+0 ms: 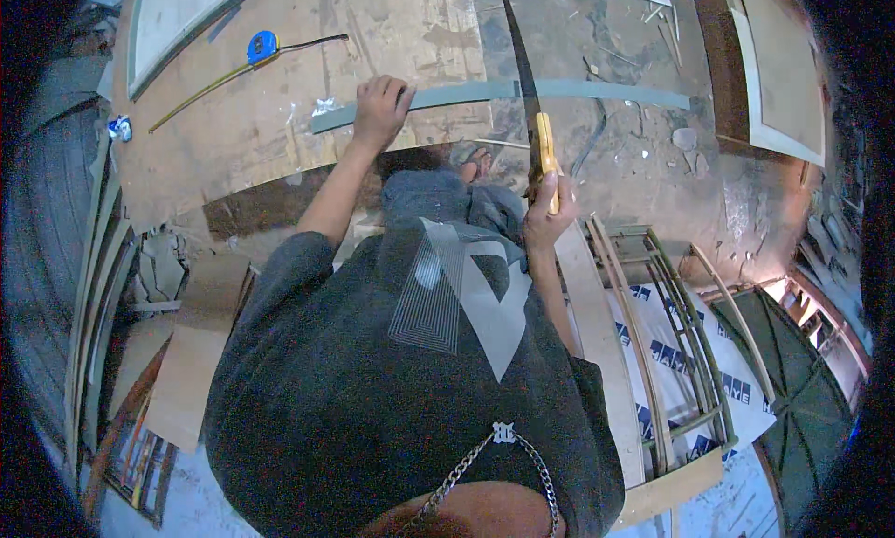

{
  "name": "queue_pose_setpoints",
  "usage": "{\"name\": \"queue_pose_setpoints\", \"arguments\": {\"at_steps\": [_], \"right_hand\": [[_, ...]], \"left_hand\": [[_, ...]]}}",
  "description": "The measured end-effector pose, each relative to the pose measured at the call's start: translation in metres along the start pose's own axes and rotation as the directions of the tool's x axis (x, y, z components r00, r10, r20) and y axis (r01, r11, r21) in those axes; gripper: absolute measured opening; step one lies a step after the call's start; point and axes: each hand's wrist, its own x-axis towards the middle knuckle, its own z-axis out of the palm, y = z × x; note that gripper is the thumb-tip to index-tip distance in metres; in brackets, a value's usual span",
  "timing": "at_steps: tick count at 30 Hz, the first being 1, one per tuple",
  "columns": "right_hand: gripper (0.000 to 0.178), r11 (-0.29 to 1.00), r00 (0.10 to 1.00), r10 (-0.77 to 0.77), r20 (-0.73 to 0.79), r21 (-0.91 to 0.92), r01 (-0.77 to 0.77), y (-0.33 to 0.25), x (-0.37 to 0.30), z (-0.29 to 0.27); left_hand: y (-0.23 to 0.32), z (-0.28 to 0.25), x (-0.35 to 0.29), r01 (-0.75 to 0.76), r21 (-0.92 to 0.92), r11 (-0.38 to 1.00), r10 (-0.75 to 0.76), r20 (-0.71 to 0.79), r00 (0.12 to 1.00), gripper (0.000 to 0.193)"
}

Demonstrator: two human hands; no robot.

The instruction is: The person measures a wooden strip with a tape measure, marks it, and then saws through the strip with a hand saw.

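Bearing blue block lettering, a white sheet (pixel 669 356) lies at lower right, while the left hand (pixel 380 111) sets bent fingers over the grey-green strip (pixel 452 94) near its left end, grip unclear, and the right hand (pixel 548 207) wraps the yellow handle (pixel 546 146) of a handsaw (pixel 520 53).

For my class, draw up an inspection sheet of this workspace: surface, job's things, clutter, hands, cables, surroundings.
Surface: wooden board, stained.
Job's things: grey-green strip, running past the board's right edge; yellow-handled handsaw, its blade crossing the strip in view, contact unclear.
Clutter: blue tape measure, yellow blade drawn out; crumpled wrapper by the board's left edge.
Hands: left hand over the strip, grip unclear; right hand holds the handsaw's handle.
Cables: nothing seen that is clearly one.
Surroundings: brown sheet, lower left; framed panel, upper right.
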Motion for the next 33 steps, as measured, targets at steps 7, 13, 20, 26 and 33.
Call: {"name": "queue_pose_setpoints", "arguments": {"at_steps": [7, 13, 20, 26, 33], "right_hand": [[0.036, 1.000, 0.998, -0.001, 0.064, 0.028, -0.001, -0.004, -0.006, 0.006], [0.038, 0.994, 0.995, -0.094, 0.024, 0.057, 0.092, -0.002, -0.009, 0.009], [0.039, 0.998, 0.999, 0.046, 0.013, 0.051, -0.047, 0.001, -0.020, 0.015], [0.036, 0.999, 1.000, -0.010, -0.010, -0.036, 0.010, -0.006, -0.030, 0.027], [0.035, 0.997, 0.992, 0.027, -0.120, -0.064, -0.035, 0.003, -0.042, 0.046]], "left_hand": [[0.022, 0.003, 0.023, -0.173, -0.001, 0.985, 0.173, -0.072, 0.982, 0.026], [0.039, 0.001, 0.036, -0.234, -0.085, 0.969, 0.244, 0.147, 0.959, 0.027], [0.044, -0.002, 0.039, -0.340, -0.085, 0.937, 0.348, 0.126, 0.929, 0.043], [0.040, 0.001, 0.030, -0.268, -0.103, 0.958, 0.281, 0.143, 0.949, 0.043], [0.026, -0.002, 0.025, -0.273, -0.128, 0.954, 0.291, 0.157, 0.944, 0.045]]}}
